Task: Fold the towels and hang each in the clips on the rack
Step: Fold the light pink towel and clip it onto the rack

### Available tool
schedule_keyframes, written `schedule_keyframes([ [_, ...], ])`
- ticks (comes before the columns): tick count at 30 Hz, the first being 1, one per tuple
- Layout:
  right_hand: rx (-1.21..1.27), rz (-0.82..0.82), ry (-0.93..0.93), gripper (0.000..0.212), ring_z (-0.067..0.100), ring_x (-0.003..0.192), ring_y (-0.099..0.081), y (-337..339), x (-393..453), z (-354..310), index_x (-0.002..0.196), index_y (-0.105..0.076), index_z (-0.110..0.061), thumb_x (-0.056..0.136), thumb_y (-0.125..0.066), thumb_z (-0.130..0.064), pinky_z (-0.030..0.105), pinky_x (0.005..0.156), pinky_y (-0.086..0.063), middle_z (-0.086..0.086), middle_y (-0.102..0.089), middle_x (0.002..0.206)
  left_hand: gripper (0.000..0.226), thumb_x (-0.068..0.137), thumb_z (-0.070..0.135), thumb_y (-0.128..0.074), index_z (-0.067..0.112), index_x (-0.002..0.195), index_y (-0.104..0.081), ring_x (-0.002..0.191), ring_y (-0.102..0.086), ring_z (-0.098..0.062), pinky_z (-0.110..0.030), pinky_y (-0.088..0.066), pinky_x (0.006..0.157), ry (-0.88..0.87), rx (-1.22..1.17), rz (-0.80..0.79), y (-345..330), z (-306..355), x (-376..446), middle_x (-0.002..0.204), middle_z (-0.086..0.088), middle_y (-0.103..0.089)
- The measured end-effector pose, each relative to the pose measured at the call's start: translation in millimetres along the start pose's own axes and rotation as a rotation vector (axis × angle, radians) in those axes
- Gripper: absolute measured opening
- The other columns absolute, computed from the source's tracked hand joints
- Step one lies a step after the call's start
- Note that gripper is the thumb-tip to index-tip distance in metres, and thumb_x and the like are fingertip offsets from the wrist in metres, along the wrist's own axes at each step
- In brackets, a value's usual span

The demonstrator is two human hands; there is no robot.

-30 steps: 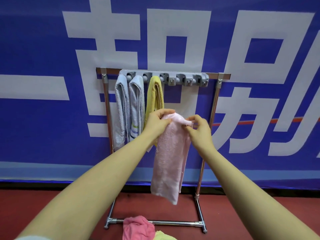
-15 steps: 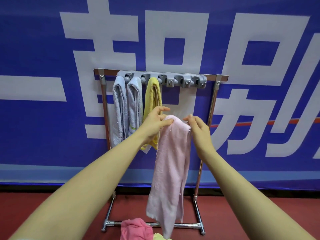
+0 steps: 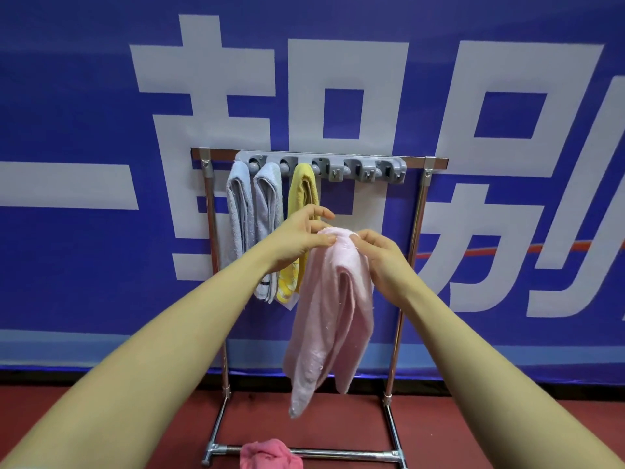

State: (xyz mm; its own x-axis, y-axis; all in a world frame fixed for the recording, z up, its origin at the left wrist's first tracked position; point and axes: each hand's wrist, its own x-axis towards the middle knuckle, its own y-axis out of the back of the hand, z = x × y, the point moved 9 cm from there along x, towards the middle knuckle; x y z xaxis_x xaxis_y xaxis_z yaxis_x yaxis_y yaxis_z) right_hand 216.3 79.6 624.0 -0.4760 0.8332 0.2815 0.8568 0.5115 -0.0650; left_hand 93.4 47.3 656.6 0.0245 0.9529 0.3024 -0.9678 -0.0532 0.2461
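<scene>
Head view, L to R: rack (image 3: 416,228) stands on red floor (image 3: 101,414) in front of blue banner (image 3: 67,113) w/ big white characters. Grey clip strip (image 3: 338,161) runs along rack's top bar. At strip's left end hang 2 grey towels (image 3: 254,218), folded, side by side & touching. Next clip holds yellow towel (image 3: 302,187), lower part hidden behind left hand. Clips further right, toward rack's right post, hold nothing.

Left hand (image 3: 299,236) pinches top fold of pink towel (image 3: 333,309) betw thumb & fingers, in front of yellow towel. Right hand (image 3: 380,257) just beside it grips same top fold from the right, fingertips curled onto cloth. Both hands nearly touching at the fold. Pink towel is held below the strip, near rack's middle, not in any clip; it hangs down doubled over, lower ends uneven, one corner dangling lowest, clear of floor.

At rack's bottom bar, near left foot, a darker pink cloth (image 3: 270,453) lies bunched on floor, partly cut off by frame edge.
</scene>
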Motion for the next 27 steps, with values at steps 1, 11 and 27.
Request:
schedule_keyframes([
  [1, -0.045, 0.026, 0.041, 0.015, 0.014, 0.072, -0.058, 2, 1, -5, 0.083, -0.06, -0.011, 0.095, -0.056, -0.018, 0.025, 0.066, -0.047, 0.003, -0.064, 0.079, 0.034, 0.084, -0.002, -0.063, 0.014, 0.112, -0.054, 0.097, -0.062, -0.018, -0.026, -0.05, 0.088, -0.003, 0.022, 0.029, 2, -1, 1, 0.108, -0.013, -0.064],
  [11, -0.239, 0.269, 0.237, 0.013, 0.012, 0.074, -0.06, 23, 20, -37, 0.081, -0.065, -0.02, 0.092, -0.06, -0.02, 0.027, 0.068, -0.05, 0.001, -0.068, 0.081, 0.01, 0.09, 0.01, -0.059, 0.011, 0.084, -0.065, 0.066, -0.06, -0.005, -0.015, -0.047, 0.061, 0.027, -0.15, 0.118, -2, -22, 22, 0.075, 0.003, -0.066],
  [27, -0.045, 0.365, 0.253, 0.012, 0.007, 0.068, -0.061, 53, 170, -57, 0.088, -0.066, -0.008, 0.093, -0.059, -0.018, 0.016, 0.06, -0.052, 0.001, -0.067, 0.078, 0.023, 0.094, 0.028, -0.051, 0.023, 0.071, -0.052, 0.072, -0.046, -0.012, -0.029, -0.038, 0.072, -0.121, 0.462, 0.28, 52, 22, 172, 0.07, 0.009, -0.052],
])
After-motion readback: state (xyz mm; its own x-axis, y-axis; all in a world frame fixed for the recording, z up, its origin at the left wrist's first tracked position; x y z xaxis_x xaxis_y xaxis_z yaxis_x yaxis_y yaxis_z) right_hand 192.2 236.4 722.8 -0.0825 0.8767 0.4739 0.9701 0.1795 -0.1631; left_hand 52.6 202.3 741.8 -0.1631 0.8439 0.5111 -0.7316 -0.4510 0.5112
